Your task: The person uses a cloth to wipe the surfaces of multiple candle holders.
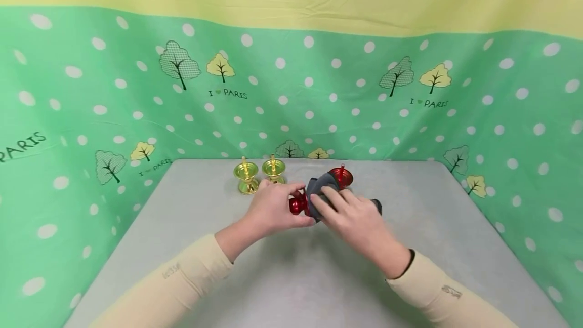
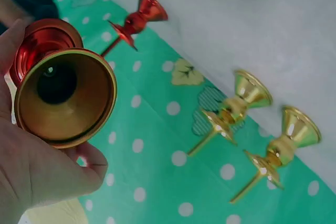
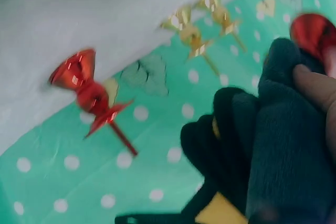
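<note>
My left hand grips a shiny red candle holder on its side, above the table. In the left wrist view its hollow, gold-toned base faces the camera. A folded dark grey cloth covers the other end, and my right hand holds the cloth against it. The cloth hides the spike and most of the dish. Beyond the right hand stands a second red candle holder, upright with its spike up. Two gold candle holders, one at the left and another beside it, stand beyond the left hand.
A grey table lies under both hands. Behind it and at both sides hangs a green and yellow cloth with white dots and printed trees. The standing candle holders are near the table's back edge.
</note>
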A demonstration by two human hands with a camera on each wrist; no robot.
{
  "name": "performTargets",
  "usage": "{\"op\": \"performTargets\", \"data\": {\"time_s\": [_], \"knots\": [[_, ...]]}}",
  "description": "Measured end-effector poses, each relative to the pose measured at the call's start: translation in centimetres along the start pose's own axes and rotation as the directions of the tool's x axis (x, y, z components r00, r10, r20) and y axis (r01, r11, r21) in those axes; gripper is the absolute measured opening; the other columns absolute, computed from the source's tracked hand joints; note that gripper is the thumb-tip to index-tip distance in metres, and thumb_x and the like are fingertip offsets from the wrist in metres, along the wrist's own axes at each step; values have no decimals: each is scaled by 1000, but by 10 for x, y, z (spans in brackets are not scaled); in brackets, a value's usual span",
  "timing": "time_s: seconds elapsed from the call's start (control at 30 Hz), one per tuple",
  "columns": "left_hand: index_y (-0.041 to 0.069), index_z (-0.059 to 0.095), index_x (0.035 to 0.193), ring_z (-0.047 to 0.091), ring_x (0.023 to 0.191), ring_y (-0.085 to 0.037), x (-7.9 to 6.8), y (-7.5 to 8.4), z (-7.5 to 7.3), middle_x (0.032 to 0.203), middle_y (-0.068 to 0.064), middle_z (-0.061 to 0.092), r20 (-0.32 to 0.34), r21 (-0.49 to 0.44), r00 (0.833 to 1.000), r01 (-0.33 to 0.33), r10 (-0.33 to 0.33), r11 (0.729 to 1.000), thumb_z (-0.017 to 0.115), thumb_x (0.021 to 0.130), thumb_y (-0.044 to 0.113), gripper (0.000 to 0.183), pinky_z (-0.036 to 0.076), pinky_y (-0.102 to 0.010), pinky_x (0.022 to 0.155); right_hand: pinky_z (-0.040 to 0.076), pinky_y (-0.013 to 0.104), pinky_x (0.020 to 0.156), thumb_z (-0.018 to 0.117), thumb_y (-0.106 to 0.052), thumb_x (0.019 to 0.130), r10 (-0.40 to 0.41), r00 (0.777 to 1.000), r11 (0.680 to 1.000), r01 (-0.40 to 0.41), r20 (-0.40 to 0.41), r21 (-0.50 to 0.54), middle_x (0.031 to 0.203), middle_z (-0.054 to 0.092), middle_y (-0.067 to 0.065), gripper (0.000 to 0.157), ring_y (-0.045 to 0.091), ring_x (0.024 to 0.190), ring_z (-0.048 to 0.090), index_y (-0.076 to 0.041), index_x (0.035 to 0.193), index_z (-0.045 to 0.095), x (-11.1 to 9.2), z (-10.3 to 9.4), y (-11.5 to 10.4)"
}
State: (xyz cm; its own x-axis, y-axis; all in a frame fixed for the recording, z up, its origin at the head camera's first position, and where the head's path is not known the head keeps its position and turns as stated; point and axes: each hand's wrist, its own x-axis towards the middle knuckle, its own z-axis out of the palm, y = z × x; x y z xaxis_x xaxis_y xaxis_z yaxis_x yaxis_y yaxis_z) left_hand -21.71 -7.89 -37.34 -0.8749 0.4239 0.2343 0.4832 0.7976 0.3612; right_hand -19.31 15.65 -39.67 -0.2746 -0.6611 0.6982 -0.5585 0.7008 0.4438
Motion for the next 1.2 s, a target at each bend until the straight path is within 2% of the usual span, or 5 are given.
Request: {"op": "performTargets", "data": {"time_s": [0.37, 0.8, 0.9, 1.07, 1.2], "knots": [[16, 78, 122, 72, 87, -10, -16, 9, 4, 91, 7, 80, -105, -149, 994, 9, -25, 989, 98, 68, 52, 67, 46, -44, 96, 47, 31, 49, 64, -17, 99, -76, 986, 996, 67, -152, -60, 96, 70, 5, 13, 26, 69, 56, -10, 105, 73, 6, 20, -15], [18, 75, 133, 70, 99, -19, -30, -6, -17, 95, 13, 79, 37, -263, 995, 98, -91, 960, 93, 75, 53, 70, 56, -32, 79, 51, 36, 46, 66, -19, 95, 35, 995, 999, -37, -89, -16, 97, 75, 5, 17, 27, 73, 67, -11, 108, 74, -8, -2, 20], [17, 69, 141, 73, 100, -15, -36, -31, -20, 106, 4, 80, 93, -498, 979, 203, -181, 843, 93, 82, 43, 69, 61, -30, 79, 49, 41, 45, 77, -17, 88, 323, 945, 944, -319, -45, 90, 99, 81, 6, 21, 29, 73, 73, -14, 109, 78, -23, -12, 43], [13, 59, 151, 72, 118, -16, -39, -60, -13, 135, -13, 74, 155, -825, 962, 250, -223, 507, 85, 94, 27, 65, 61, -37, 100, 52, 32, 59, 90, -18, 86, 625, 755, 638, -640, 197, 429, 108, 82, 10, 37, 24, 78, 73, -17, 122, 80, -35, -22, 44], [9, 58, 151, 72, 117, -13, -35, -54, -2, 137, -12, 74, 170, -893, 966, 235, -197, 384, 86, 93, 28, 68, 59, -34, 103, 63, 34, 77, 89, -29, 90, 516, 845, 686, -507, 143, 522, 117, 81, 8, 43, 25, 94, 78, -17, 130, 77, -24, -14, 18]]}}
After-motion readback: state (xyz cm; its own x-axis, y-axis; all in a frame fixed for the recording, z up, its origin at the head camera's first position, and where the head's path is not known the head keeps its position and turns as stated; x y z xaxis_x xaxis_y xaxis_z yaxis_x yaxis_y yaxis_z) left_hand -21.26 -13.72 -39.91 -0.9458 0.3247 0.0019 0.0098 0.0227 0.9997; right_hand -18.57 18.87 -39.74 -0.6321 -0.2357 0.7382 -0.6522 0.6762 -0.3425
